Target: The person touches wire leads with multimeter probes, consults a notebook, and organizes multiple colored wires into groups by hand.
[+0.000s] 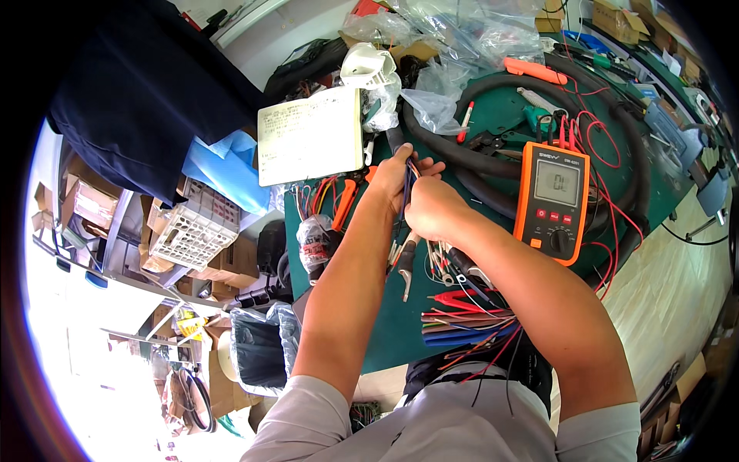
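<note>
Near the middle of the table, my left hand (391, 182) is closed round a bundle of thin wires (409, 183) fanning from the end of a thick black cable (395, 137). My right hand (433, 206) is curled against the same bundle, its fingers closed on the wires; exactly which strands it pinches is hidden. Below both hands, loose ends with metal lugs (407, 285) spread over the table. To the right lies an orange multimeter (564, 223) with a lit screen and red leads (613, 202). Red alligator clips (454, 299) rest near the table's front edge, beside several coloured wires (462, 336).
An open notebook (309, 138) lies at the left, above orange-handled pliers (346, 205) and a plastic-wrapped bundle (314, 243). Heavy black cable (643, 154) loops round the right side. Clear plastic bags (477, 38) cover the back. A lined bin (263, 350) stands below left.
</note>
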`<state>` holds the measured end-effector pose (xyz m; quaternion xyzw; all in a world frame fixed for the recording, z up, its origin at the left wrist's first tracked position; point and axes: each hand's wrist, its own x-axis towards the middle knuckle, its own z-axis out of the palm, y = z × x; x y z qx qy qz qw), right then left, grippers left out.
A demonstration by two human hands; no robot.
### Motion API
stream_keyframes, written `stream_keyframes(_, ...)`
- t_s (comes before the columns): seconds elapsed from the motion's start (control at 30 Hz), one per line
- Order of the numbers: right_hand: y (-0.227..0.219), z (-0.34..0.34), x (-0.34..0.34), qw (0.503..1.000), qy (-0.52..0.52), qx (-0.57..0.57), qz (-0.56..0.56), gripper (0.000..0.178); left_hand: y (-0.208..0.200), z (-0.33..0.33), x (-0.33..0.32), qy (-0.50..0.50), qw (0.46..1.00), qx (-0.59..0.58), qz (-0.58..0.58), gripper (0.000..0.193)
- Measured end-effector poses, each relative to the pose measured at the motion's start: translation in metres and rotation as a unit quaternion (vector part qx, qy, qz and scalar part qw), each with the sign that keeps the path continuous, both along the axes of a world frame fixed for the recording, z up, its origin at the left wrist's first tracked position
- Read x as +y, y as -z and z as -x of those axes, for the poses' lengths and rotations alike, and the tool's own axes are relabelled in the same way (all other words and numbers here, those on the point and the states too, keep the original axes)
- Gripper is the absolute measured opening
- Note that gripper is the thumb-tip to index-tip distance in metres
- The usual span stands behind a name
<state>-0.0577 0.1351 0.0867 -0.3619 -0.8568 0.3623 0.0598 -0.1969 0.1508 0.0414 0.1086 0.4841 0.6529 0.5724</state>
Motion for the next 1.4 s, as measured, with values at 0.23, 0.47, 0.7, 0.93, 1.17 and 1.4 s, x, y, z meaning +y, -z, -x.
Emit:
stream_keyframes(0.23,-0.005,-0.005,0.005,0.999,-0.029,-0.033,-0.027,0.020,-0.014,-0.002,-0.013,0.051,0.998,0.026,0.027,0.029)
stream_keyframes(0.47,-0.012,-0.006,0.002,1.000,-0.028,0.008,0.003,0.018,0.001,0.003,0.011,0.006,0.996,-0.089,0.000,0.028)
stream_keyframes(0.7,-0.001,0.000,0.001,0.997,-0.020,-0.052,-0.050,0.016,0.003,-0.005,0.008,-0.007,0.999,-0.030,0.019,0.025)
stream_keyframes(0.93,0.005,0.006,0.001,0.995,0.001,-0.083,-0.049,0.017,0.002,-0.011,0.006,-0.007,0.999,-0.032,0.038,0.026)
stream_keyframes(1.17,-0.004,-0.004,0.006,1.000,-0.001,-0.003,-0.011,0.024,-0.006,-0.017,-0.020,0.055,0.998,0.006,0.041,0.030)
stream_keyframes(1.4,-0.031,-0.021,0.009,0.987,-0.042,0.007,0.154,0.034,-0.003,-0.027,-0.055,0.143,0.989,-0.030,-0.001,0.030)
